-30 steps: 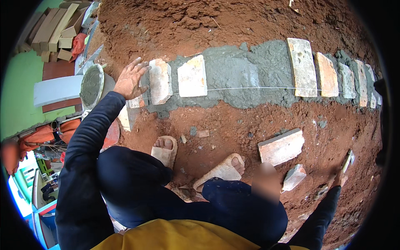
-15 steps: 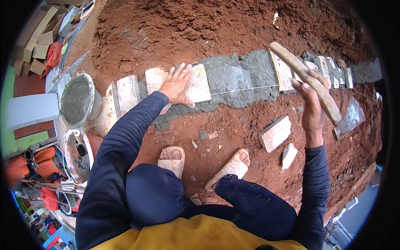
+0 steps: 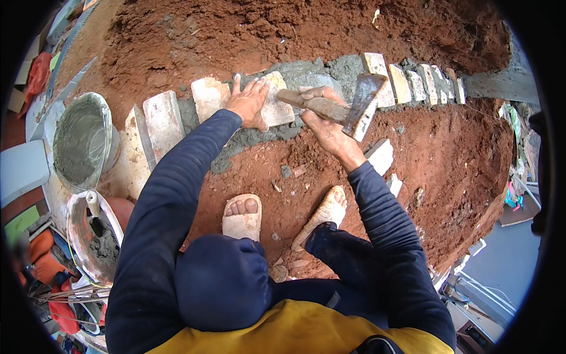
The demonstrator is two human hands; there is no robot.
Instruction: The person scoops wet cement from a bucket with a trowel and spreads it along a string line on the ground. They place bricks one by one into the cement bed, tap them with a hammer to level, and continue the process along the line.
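My left hand lies with fingers spread over two pale, mortar-smeared bricks, the left brick and the right brick. Wrapped around the wooden handle of a hatchet is my right hand. The hatchet's flared metal blade points right, and the butt of its handle is over the right brick's edge; whether it touches I cannot tell. Both bricks sit in a strip of wet grey mortar. The hatchet partly covers the mortar beyond them.
More upright bricks continue rightward along the row. At left stand a bucket of mortar and a second bucket with a handled tool inside. Loose brick pieces lie on red soil. A soil bank rises along the far side.
My right hand has swung the hatchet left and inward, bringing its handle butt to the right brick. My left hand stays on the bricks. The view has shifted somewhat to the right.
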